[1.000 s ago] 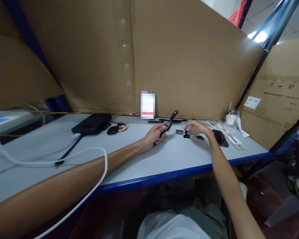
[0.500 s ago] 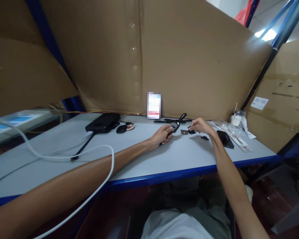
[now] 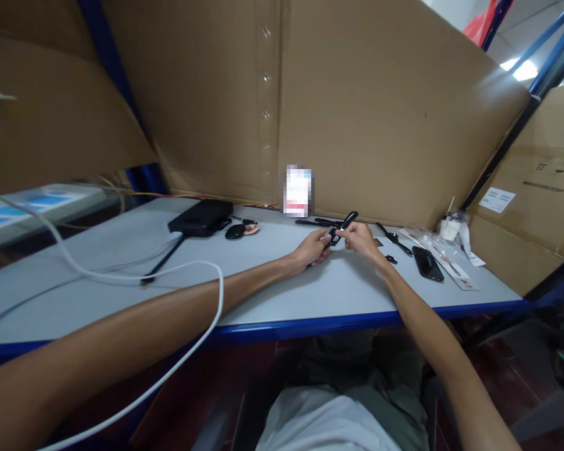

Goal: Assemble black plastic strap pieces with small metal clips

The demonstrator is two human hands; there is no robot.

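My left hand (image 3: pixel 314 247) is closed around a small black-and-grey device (image 3: pixel 349 220), whose long black end sticks up to the right. My right hand (image 3: pixel 361 239) is at the device's near side, thumb and fingers pinched together against it. Whether a small part sits in that pinch is hidden. Just right of it lie a small flat grey piece (image 3: pixel 378 243) and a little black part (image 3: pixel 391 259). A black strap-like piece (image 3: pixel 395 240) rests further right. Behind my hands are slim black pieces (image 3: pixel 326 222) on the tabletop.
A blurred-out screen (image 3: pixel 298 193) stands against the cardboard wall (image 3: pixel 357 125). At right lie a black phone (image 3: pixel 427 263), clear plastic packaging (image 3: pixel 439 244) and a cup (image 3: pixel 449 227). To the left are a black case (image 3: pixel 200 218), a mouse-like black object (image 3: pixel 235 232) and a white cable (image 3: pixel 220 294).
My right hand has moved left from the small parts on the table to the device in my left hand. The view has shifted slightly.
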